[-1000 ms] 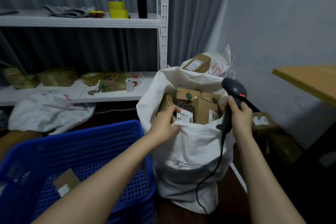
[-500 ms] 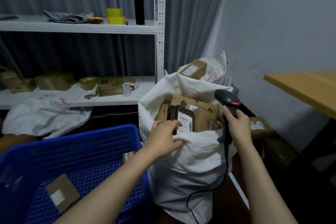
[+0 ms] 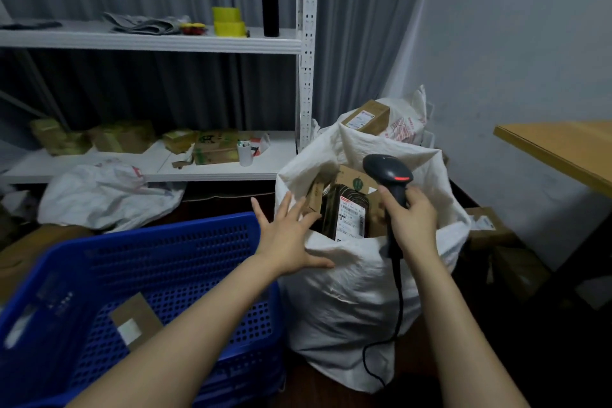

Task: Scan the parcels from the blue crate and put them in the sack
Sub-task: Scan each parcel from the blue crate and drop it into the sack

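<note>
- My left hand [image 3: 288, 238] is spread wide by the sack's [image 3: 347, 291] front edge.
- My right hand [image 3: 410, 219] grips the scanner [image 3: 389, 172] above the sack.
- Some parcels [image 3: 351, 212] stand inside the sack.
- One parcel [image 3: 135, 320] lies in the blue crate [image 3: 149, 262], left of the sack.

We see our left hand [image 3: 288, 238] spread flat, fingers straight, at the near rim of the white sack [image 3: 347, 291], the thumb lying on the cloth. Our right hand [image 3: 410, 222] grips the handle of the black scanner [image 3: 389, 174], whose head shows a red light and points into the sack's mouth; its cable [image 3: 397, 301] hangs down the front of the sack. Inside stand cardboard boxes and a dark parcel [image 3: 347, 212] with a white barcode label. To the left sits the blue crate [image 3: 165, 252], touching the sack, with one flat brown parcel [image 3: 135, 321] in it. A wooden bench [image 3: 563, 149] juts in at the right.
</note>
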